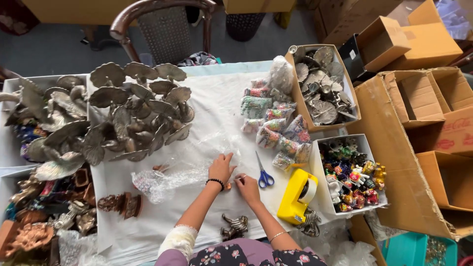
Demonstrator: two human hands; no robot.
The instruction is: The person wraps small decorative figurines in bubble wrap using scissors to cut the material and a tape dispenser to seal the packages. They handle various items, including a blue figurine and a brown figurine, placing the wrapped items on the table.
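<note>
- Left hand [221, 167]: flat, fingers spread, pressing clear bubble wrap [170, 180] to the white sheet.
- Right hand [246, 186]: fingertips pinched on the wrap's near edge; wrapping step, seemingly.
- Blue-handled scissors [264, 175], then yellow tape dispenser [297, 196], lie right of that pinch.

A bench [217, 118] covered in white paper fills the middle of the view. Beyond its far edge stands a chair [165, 27] with a curved wooden frame and a mesh back, on a grey floor [54, 47]. Off the bench's right edge, open cardboard boxes [423, 98] crowd together — brown, mostly hollow. Even, soft light falls throughout.
</note>
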